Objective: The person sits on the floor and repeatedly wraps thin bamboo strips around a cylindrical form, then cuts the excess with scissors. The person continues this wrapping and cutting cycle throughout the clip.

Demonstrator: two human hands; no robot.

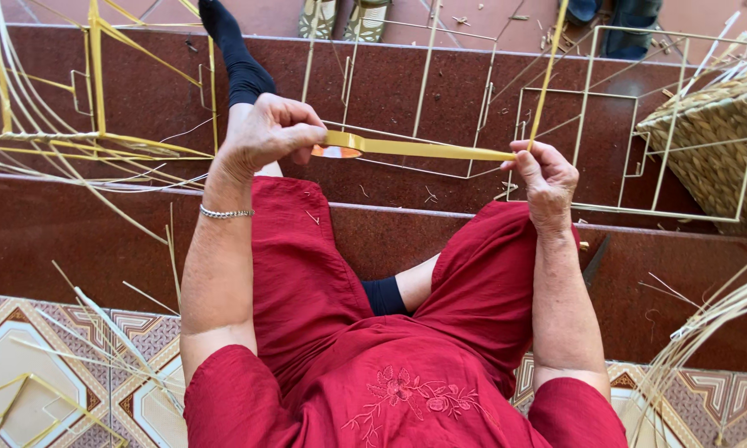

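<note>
yellow cane strip – pinched taut between both hands – left, right

The setting consists of dark red polished stone steps descending away from the camera. The lower landing is a paler reddish surface. The near floor is tiled in a geometric pattern of cream, brown and teal. Cream wire frames stand on the middle step. A woven basket sits at the right edge. Loose pale strips lie across the steps at left. Lighting is even daylight without hard shadows.
</note>
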